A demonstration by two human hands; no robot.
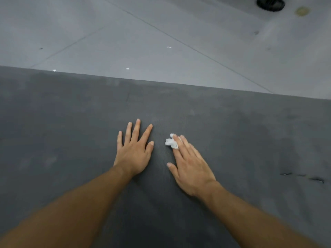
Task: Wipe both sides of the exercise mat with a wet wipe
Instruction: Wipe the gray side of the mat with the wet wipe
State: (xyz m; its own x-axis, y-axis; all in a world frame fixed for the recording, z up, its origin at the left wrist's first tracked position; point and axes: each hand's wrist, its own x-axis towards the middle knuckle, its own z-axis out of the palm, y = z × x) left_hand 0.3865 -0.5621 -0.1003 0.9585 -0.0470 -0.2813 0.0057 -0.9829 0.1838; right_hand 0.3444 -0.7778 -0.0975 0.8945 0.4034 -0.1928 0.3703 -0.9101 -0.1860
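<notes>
Wipe (171, 143) beneath straight right fingers (186, 147) on mat (71, 122); left fingers (135, 131) flat, empty.

The exercise mat (232, 131) is dark grey with a fine ribbed texture, spread out flat, far edge running straight across. It's got pale smudgy patches here and there and a few black scuffs over on the right side. The wet wipe (171, 143) is a small white crumpled wad sitting mid-mat, pinned under the straight fingers of the right hand (191, 167).
</notes>
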